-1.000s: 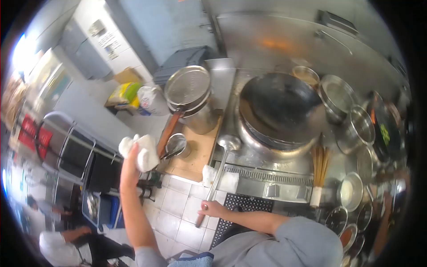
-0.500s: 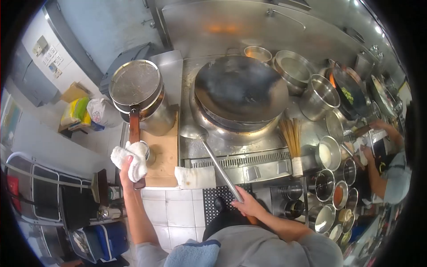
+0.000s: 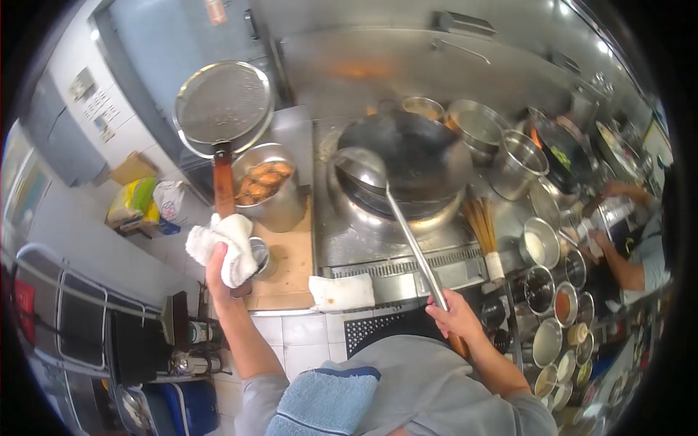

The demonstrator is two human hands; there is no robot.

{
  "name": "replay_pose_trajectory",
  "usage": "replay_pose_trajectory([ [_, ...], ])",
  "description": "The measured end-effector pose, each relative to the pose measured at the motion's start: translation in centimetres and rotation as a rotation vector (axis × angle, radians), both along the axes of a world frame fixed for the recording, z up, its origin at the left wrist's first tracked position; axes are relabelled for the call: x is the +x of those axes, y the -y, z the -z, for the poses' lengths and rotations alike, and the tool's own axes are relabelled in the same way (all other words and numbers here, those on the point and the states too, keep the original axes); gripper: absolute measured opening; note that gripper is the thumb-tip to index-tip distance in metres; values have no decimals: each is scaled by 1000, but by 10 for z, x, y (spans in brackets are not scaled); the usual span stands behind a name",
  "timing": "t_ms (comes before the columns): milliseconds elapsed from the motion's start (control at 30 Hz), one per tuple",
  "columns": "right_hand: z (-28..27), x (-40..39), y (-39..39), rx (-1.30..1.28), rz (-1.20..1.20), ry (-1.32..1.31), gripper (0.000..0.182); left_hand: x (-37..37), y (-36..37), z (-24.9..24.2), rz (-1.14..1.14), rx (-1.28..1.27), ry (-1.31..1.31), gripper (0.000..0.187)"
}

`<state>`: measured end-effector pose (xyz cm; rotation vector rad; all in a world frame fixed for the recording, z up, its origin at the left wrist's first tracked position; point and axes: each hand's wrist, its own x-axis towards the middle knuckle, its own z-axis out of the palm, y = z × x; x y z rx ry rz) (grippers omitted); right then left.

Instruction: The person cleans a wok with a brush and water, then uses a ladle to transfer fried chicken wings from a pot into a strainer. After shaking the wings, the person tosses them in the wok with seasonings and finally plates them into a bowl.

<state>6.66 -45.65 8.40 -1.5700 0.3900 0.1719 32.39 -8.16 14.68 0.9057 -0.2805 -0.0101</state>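
My left hand [image 3: 218, 275] is closed around a folded white cloth [image 3: 227, 247] at the wooden handle of a round mesh strainer [image 3: 220, 105]. The strainer is up and to the left of a tall steel pot [image 3: 282, 209], which has orange-brown pieces [image 3: 266, 182] inside. Gripped in my right hand [image 3: 455, 318] is a long-handled ladle [image 3: 363, 167], its bowl in front of the near left side of a dark wok [image 3: 429, 156]. The wok sits on the burner. A small metal cup [image 3: 260, 258] stands on the board beside the cloth.
A bamboo brush [image 3: 481, 225] leans right of the burner. Another folded white cloth [image 3: 342, 292] lies at the stove's front edge. Steel pots and several sauce bowls [image 3: 547, 343] line the right side, where another person's arms [image 3: 618, 254] are at work.
The strainer has been lifted off the steel pot, uncovering the pieces inside. The ladle's bowl has risen from the stovetop to the wok. My view has shifted slightly.
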Motion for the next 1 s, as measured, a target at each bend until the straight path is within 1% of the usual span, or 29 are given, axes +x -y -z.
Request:
replay_pose_trajectory([
  [67,-1,19,4,92,-51,0,27,-9,-11,0,-5,66,29,54],
  [167,-48,68,-10,102,-106,143,32,-10,-33,11,45,104,21,55],
  [200,-60,89,-14,173,-170,158,35,-15,-33,6,54,116,-8,57],
  [233,-72,110,-18,242,-235,176,38,-20,-34,4,31,126,-5,58],
  [300,-83,159,-31,307,-288,162,37,-27,-28,-5,-27,138,13,60],
  [333,-86,188,-34,215,-348,163,37,-33,-19,-16,-99,119,-14,58],
  [400,-91,239,-40,39,-459,161,37,-35,-20,-15,-82,152,-47,57],
  [467,-108,276,-47,-227,-557,174,38,-40,-17,-16,-46,177,-85,53],
  [500,-110,287,-50,-355,-603,183,39,-45,-11,-20,-72,217,-90,52],
  [600,-90,318,-47,-881,-601,575,43,-58,10,-28,-166,351,-98,51],
  [633,-90,329,-42,-917,-643,519,41,-61,16,-32,-175,381,-102,51],
  [700,-100,338,-38,-975,-718,392,39,-66,19,-32,-187,493,-191,53],
  [733,-100,344,-33,-953,-757,386,40,-68,22,-30,-197,492,-186,53],
  [767,-120,337,-37,-972,-755,287,42,-69,26,-28,-204,492,-181,53],
  [833,-117,344,-27,-865,-773,335,39,-70,27,-25,-214,505,-170,52],
  [900,-131,345,-28,-571,-764,139,18,-69,25,-20,-229,505,-150,51],
  [967,-130,359,-25,-313,-758,3,12,-63,16,-13,-222,511,-136,54],
  [1000,-131,362,-27,-234,-739,-45,11,-62,11,-11,-231,521,-138,55],
])
